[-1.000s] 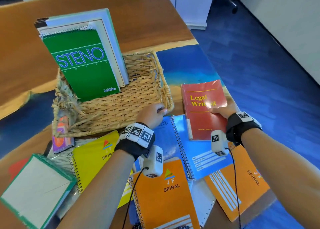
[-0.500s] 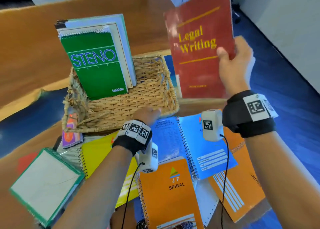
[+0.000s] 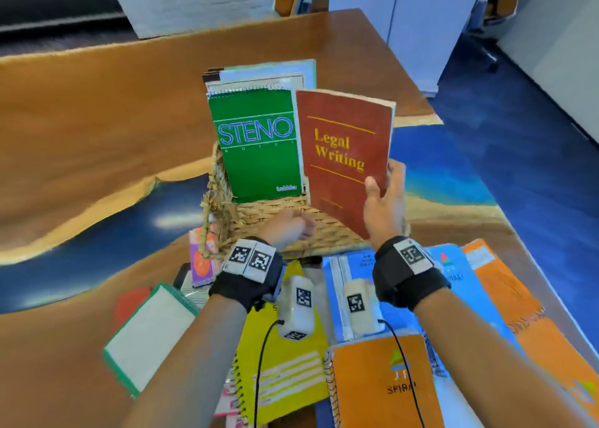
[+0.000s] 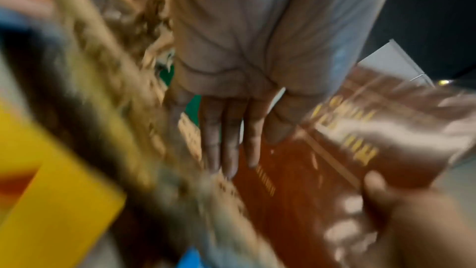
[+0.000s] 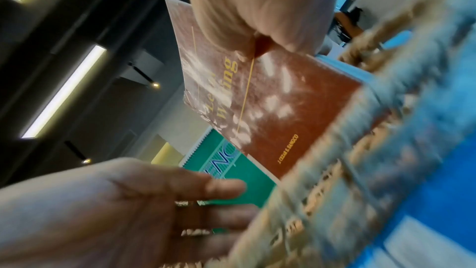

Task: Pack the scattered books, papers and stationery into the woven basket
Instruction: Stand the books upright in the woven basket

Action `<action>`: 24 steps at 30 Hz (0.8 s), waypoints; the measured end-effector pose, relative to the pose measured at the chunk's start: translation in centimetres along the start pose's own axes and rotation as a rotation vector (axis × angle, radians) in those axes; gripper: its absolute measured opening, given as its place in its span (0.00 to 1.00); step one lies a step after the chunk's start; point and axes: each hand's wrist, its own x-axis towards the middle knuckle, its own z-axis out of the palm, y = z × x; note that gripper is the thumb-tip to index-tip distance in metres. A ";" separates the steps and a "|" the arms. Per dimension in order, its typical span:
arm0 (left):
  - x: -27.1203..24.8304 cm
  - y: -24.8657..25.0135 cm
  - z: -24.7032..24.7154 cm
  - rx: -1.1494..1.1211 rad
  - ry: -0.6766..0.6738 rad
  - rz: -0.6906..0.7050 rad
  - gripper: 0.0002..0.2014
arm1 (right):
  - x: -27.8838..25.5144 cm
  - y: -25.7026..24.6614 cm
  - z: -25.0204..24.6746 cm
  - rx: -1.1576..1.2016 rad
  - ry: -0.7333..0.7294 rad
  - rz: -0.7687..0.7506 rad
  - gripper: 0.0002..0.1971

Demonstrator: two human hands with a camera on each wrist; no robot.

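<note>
Your right hand (image 3: 384, 207), clamped on the red book (image 3: 343, 155), has lowered it beside the steno pad (image 3: 256, 149) in the basket (image 3: 259, 220); your left hand (image 3: 288, 230), fingers straight, stays at the near rim.

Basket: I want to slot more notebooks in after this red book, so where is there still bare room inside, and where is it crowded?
In the woven basket, the free patch is the front strip between the green STENO pad and the near rim, where the left hand rests. The back is crowded with upright books. The right side is filling: the right hand holds the red Legal Writing book there.
</note>
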 end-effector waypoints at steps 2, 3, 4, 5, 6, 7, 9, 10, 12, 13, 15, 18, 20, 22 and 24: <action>0.3 0.9 -2.7 0.013 0.017 0.011 0.12 | -0.1 0.5 0.7 0.007 -0.005 0.041 0.20; 0.8 1.5 -4.2 0.016 0.048 0.026 0.09 | 0.0 0.8 1.0 0.000 -0.001 0.052 0.20; 0.9 2.3 -5.7 0.025 0.091 0.048 0.09 | -0.1 0.8 1.1 -0.012 -0.004 0.058 0.20; 1.7 2.9 -7.3 0.048 0.150 0.067 0.10 | -0.1 1.1 1.3 -0.016 -0.004 0.062 0.19; 2.3 3.8 -8.6 0.079 0.216 0.086 0.10 | -0.1 1.1 1.5 0.003 -0.004 0.065 0.18; 3.2 4.4 -9.9 0.123 0.287 0.116 0.08 | -0.1 1.4 1.7 0.024 0.001 0.072 0.16; 4.7 5.9 -11.8 0.215 0.431 0.178 0.08 | -0.1 1.6 2.0 0.042 0.011 0.089 0.15; 5.4 6.5 -12.4 0.252 0.483 0.200 0.09 | 0.1 1.7 2.0 0.043 0.011 0.092 0.15; 6.9 7.1 -13.1 0.332 0.580 0.222 0.20 | 0.2 1.9 1.7 0.066 -0.004 0.088 0.14; 7.4 7.3 -13.3 0.379 0.645 0.227 0.22 | 0.4 2.0 1.6 0.074 -0.012 0.085 0.14; 8.2 7.2 -13.3 0.463 0.773 0.251 0.25 | 0.5 1.9 1.3 0.085 -0.033 0.082 0.13; 9.2 6.5 -13.5 0.468 0.854 0.326 0.29 | 0.6 1.8 1.2 0.076 -0.076 0.085 0.14; 9.5 6.2 -13.7 0.405 0.854 0.375 0.30 | 0.7 1.8 1.1 0.078 -0.101 0.086 0.14; 9.5 5.9 -14.0 0.263 0.865 0.407 0.30 | 0.7 1.7 1.1 0.090 -0.114 0.085 0.15; 9.9 5.4 -14.8 0.108 0.843 0.422 0.32 | 0.9 1.4 1.3 0.093 -0.133 0.076 0.15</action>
